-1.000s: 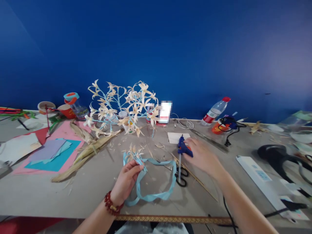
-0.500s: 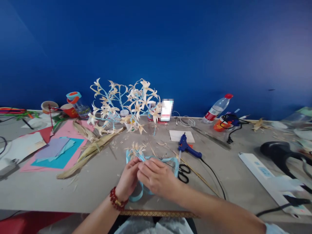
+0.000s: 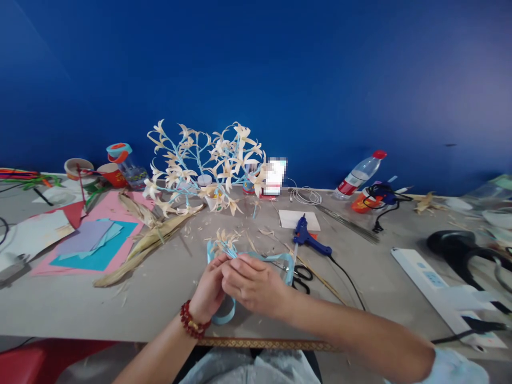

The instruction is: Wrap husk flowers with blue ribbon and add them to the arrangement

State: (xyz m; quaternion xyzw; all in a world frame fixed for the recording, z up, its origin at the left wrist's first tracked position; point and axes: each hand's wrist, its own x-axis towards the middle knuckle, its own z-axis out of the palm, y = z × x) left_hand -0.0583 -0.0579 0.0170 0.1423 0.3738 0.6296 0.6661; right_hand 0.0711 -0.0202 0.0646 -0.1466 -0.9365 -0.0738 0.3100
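Fingers pinched together, my left hand holds a small bunch of cream flowers with light-blue stems. My right hand is closed at the same stems, pressed against my left fingers; the fingertips partly hide the grip. Light-blue ribbon loops below and around both hands on the table. To the right of my right hand lie black-handled scissors, their blades partly under the ribbon. Farther back stands a spray of cream husk flowers on blue-wrapped branches.
A blue glue gun with a black cord lies right of centre. Coloured paper sheets and dried husks lie left. A plastic bottle leans at the back wall. A white power strip lies at right.
Both hands stay together around the stems, with my right fingers shifted slightly to the left. The view has tilted a little; the things on the table have not moved.
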